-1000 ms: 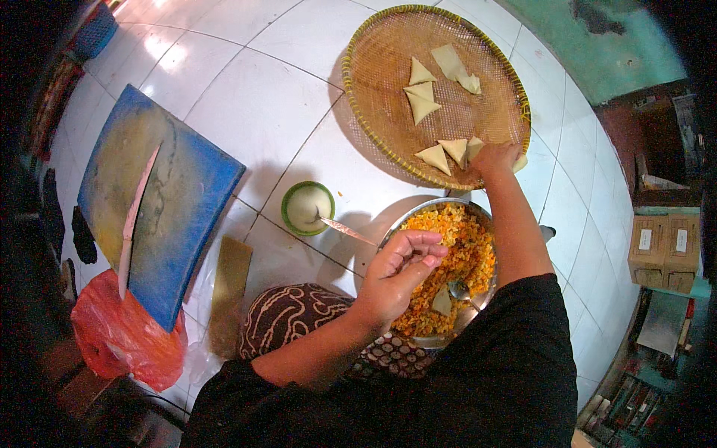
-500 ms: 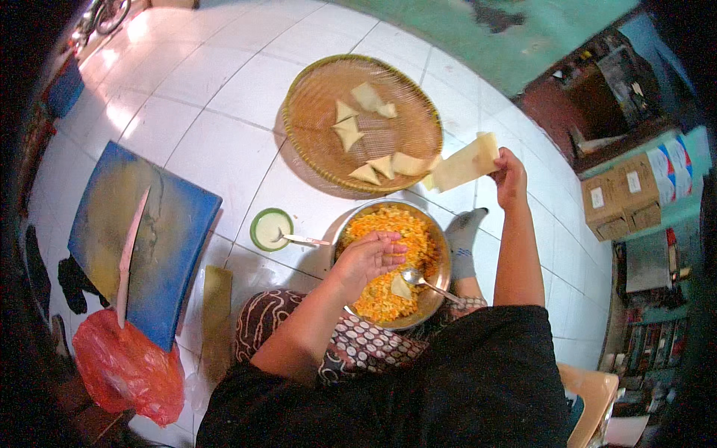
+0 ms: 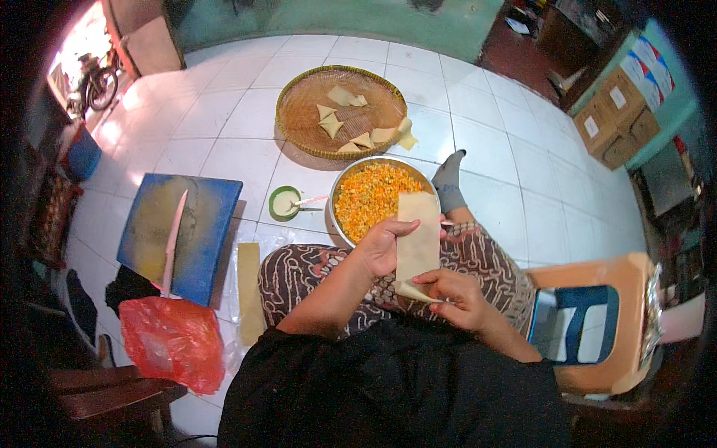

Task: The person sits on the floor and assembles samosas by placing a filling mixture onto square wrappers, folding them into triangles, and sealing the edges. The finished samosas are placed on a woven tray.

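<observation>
A pale strip of pastry wrapper [image 3: 419,235] stretches between my hands above my lap. My left hand [image 3: 382,248] grips its left edge, thumb in front and fingers behind. At its near end my right hand [image 3: 457,297] pinches a corner, which is folded over at a slant. Just beyond is a metal bowl [image 3: 331,207] of orange and yellow chopped filling [image 3: 373,196]; the wrapper covers part of it. Behind the bowl, a round woven tray [image 3: 299,93] carries folded triangles [image 3: 329,123] and wrapper pieces [image 3: 346,97], one hanging over its right rim.
Left of the bowl stands a green cup [image 3: 281,207] of white paste with a spoon. Farther left, a knife [image 3: 175,239] lies on a blue board [image 3: 213,231], near a red plastic bag [image 3: 172,340]. More wrapper [image 3: 251,291] lies by my left knee; an orange stool [image 3: 627,328] stands right.
My right hand has brought the wrapper strip from beside the tray to my lap. My left hand has moved from over the bowl onto the strip. The near corner is now folded.
</observation>
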The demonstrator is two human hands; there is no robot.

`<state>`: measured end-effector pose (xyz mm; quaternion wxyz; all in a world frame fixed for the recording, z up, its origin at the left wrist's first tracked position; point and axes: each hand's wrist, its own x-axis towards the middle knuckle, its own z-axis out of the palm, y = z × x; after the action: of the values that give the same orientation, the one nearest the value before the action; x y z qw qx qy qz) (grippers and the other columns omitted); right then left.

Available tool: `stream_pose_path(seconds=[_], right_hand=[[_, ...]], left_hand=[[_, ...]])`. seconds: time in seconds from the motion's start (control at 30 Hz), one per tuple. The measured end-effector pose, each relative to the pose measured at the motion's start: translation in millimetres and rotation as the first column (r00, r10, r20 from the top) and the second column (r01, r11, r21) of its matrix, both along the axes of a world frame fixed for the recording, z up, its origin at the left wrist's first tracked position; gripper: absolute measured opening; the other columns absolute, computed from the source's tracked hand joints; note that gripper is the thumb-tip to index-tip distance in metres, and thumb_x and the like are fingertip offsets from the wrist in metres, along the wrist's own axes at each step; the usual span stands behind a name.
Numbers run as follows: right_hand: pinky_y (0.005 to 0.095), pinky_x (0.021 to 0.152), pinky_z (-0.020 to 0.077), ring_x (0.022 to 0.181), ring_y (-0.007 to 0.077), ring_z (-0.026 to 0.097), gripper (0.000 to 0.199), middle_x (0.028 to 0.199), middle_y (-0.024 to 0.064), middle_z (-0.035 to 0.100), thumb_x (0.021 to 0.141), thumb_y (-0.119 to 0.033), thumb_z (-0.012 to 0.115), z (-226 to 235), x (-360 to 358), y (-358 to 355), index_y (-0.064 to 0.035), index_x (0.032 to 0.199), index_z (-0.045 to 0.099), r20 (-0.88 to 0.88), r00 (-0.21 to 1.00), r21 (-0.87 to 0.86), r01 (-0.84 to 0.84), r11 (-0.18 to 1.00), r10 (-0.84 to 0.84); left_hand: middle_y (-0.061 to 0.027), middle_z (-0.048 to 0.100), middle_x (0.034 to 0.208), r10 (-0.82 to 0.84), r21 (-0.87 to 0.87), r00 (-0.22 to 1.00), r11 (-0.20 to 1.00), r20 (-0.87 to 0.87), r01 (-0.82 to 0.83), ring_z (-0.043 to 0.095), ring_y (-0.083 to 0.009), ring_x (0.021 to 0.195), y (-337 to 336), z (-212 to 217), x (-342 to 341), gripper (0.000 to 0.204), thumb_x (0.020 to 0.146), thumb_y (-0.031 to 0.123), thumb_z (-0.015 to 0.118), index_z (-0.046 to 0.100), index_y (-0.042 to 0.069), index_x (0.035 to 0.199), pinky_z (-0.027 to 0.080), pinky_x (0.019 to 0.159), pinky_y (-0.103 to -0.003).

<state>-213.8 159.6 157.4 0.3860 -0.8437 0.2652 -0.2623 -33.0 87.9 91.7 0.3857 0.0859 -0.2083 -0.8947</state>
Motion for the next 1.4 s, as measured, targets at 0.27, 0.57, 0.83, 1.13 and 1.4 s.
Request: stream_pose_path(seconds=[0.27,0.57,0.83,1.13,1.4], right_hand=[[0.0407,0.071,0.0451,0.082,0.0336,0.058,0.018,0.092,0.0167,0.060,0.069,-0.011,0.053,-19,1,39,-0.0002,0.083,0.054,0.007,1.000,-0.194,-0.018,0.981,0.020],[0.0403,0.069,0.0452,0.078,0.0298,0.059,0.017,0.079,0.0130,0.060,0.077,-0.022,0.050,-63,1,65,-0.0098,0.086,0.057,-0.080,0.956,0.549,-0.193,0.813,0.282],[0.0405,0.072,0.0460,0.083,0.0309,0.060,0.034,0.086,0.0159,0.062,0.067,-0.018,0.055,-50,4,63,-0.0109,0.100,0.061,-0.335,0.877,0.392,-0.203,0.897,0.344],[0.0432,0.076,0.0444,0.089,0.0362,0.056,0.032,0.093,0.0194,0.057,0.064,-0.013,0.055,-51,6,63,-0.0053,0.095,0.058,-0.415,0.835,0.349,-0.220,0.911,0.361],[0.0363,0.070,0.0465,0.078,0.0235,0.057,0.041,0.089,0.0088,0.058,0.060,-0.004,0.057,-49,3,54,-0.0100,0.101,0.058,-0.175,0.939,0.656,-0.114,0.746,0.297]], left_hand=[[-0.0188,0.052,0.118,0.298,-0.166,0.922,0.951,0.248,-0.262,0.056,-0.0264,0.101,50,53,-6,0.058,0.076,-0.005,0.053,0.037,0.008,0.130,0.047,0.086,-0.039],[-0.0118,0.055,0.113,0.127,-0.058,0.849,0.992,0.513,-0.113,0.056,-0.0240,0.100,93,0,-25,0.057,0.076,-0.006,0.052,0.038,0.007,0.130,0.046,0.088,-0.037],[-0.0173,0.054,0.114,0.134,-0.118,0.708,0.990,0.693,-0.072,0.056,-0.0240,0.102,93,-3,-41,0.047,0.081,-0.011,0.037,0.035,0.000,0.127,0.046,0.085,-0.034],[-0.0114,0.056,0.110,0.184,-0.192,0.653,0.980,0.735,-0.061,0.056,-0.0190,0.097,88,-27,-44,0.049,0.079,-0.011,0.043,0.041,0.002,0.126,0.044,0.085,-0.029],[-0.0115,0.055,0.110,0.217,-0.212,0.674,0.973,0.706,-0.091,0.056,-0.0195,0.097,89,-28,-41,0.050,0.078,-0.012,0.041,0.040,0.002,0.126,0.045,0.085,-0.030]])
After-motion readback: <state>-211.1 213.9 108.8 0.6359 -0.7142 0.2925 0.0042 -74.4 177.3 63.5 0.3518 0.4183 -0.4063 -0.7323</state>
